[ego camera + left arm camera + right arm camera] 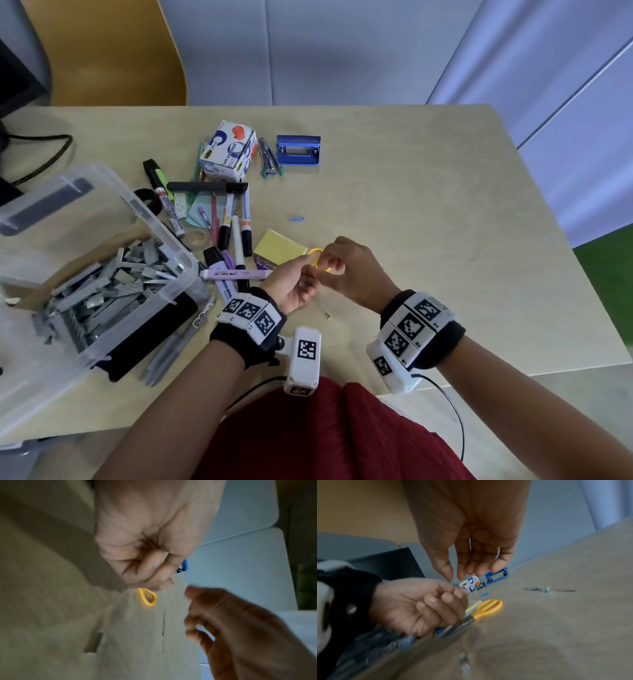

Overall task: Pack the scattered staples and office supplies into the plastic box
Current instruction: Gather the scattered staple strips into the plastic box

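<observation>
both hands (pixel 317 270) meet fingertips, grasp unclear; plastic box (pixel 73 308) holds heaped staples (pixel 113 284).

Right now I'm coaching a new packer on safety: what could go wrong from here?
1. The yellow-handled scissors lie on the table with their blades running beneath the left hand. Reaching down without looking could nick a finger.
2. A small loose staple piece lies beside the left wrist, toward the table's near edge. A sweep of the arm could knock it off.

Yellow chair (pixel 113 51) behind beige table (pixel 428 205).
</observation>
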